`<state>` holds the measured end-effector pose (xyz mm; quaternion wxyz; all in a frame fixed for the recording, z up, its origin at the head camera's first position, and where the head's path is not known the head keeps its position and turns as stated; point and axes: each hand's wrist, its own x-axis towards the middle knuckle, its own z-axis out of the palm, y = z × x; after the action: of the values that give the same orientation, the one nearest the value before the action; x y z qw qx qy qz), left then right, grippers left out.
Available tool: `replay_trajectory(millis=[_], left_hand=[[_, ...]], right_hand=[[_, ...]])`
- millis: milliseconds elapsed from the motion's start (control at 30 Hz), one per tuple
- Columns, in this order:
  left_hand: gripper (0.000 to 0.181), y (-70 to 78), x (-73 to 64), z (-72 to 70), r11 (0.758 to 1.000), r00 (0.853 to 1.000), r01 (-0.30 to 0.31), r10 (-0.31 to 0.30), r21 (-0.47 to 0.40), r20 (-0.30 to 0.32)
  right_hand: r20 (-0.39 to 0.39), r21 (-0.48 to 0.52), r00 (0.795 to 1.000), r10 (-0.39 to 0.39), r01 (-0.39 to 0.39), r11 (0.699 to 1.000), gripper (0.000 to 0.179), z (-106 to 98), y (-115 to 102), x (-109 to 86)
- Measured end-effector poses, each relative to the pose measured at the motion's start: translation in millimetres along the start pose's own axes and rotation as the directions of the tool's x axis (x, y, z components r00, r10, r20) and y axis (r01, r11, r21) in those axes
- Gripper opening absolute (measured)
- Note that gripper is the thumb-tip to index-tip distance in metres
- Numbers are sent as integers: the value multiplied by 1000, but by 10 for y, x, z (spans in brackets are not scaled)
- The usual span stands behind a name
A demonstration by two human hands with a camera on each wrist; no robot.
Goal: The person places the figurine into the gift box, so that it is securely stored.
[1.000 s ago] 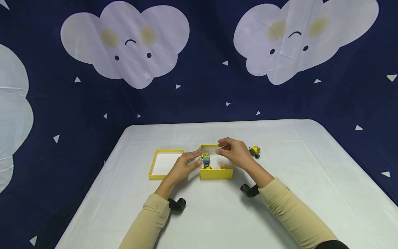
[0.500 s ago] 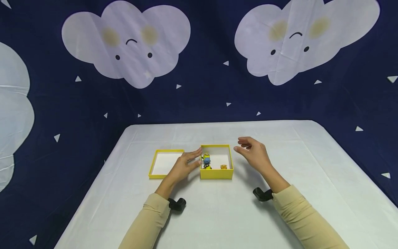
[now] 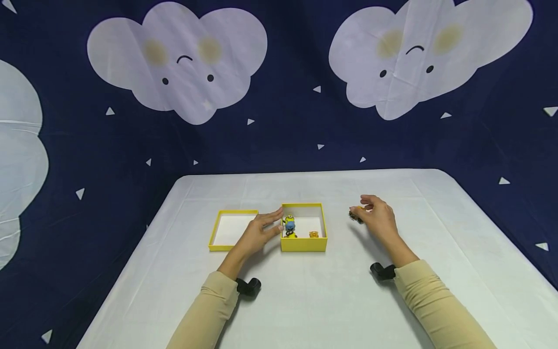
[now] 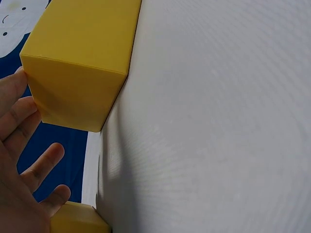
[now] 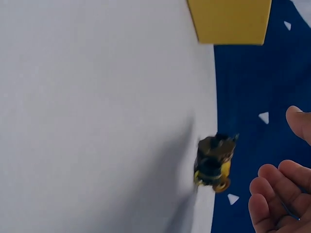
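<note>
A yellow box (image 3: 303, 245) with a white inside stands uncovered on the table. My left hand (image 3: 255, 234) rests its straight fingers against the box's left wall; the left wrist view shows fingertips at the box's edge (image 4: 73, 92). Inside, a yellow-and-blue minion figure (image 3: 289, 223) and another small yellow toy (image 3: 290, 235) are at the left, and a small orange toy (image 3: 314, 234) at the front right. My right hand (image 3: 380, 220) hovers by a small yellow-and-black toy (image 3: 355, 216). In the right wrist view its fingers are parted, apart from that toy (image 5: 213, 162).
A shallow yellow-rimmed lid (image 3: 234, 212) with a white inside lies left of the box, partly behind my left hand. White cloth covers the table (image 3: 296, 300). A dark blue curtain (image 3: 287, 145) with clouds hangs behind.
My right hand has moved from over the box rightward to the yellow-and-black toy. My left hand and the box have stayed in place.
</note>
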<state>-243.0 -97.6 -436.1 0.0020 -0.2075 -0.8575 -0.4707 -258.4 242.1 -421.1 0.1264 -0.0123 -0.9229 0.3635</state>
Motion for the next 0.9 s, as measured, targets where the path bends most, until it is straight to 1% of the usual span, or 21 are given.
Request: replay_trajectory(millis=[133,300,567,700,900], left_hand=[[46,0,2,-2,1000,1000,-5,5,-2,1],[46,5,2,-5,1000,1000,7,-7,0,6],[46,1,0,-6,1000,1000,-3,3,5,7],[46,5,-4,-7,1000,1000,3,-3,3,11],[46,24,-15,-8,1000,1000,0,0,4,3]], right_hand=[[3,-11,1000,17,-17,1000,59,-26,76,21],[23,-51,999,40,-39,998,61,-38,152,54],[86,-94,993,81,-73,993,63,0,230,91],[111,-114,989,97,-85,990,63,25,263,102],[108,-143,990,94,-78,987,61,43,284,92]])
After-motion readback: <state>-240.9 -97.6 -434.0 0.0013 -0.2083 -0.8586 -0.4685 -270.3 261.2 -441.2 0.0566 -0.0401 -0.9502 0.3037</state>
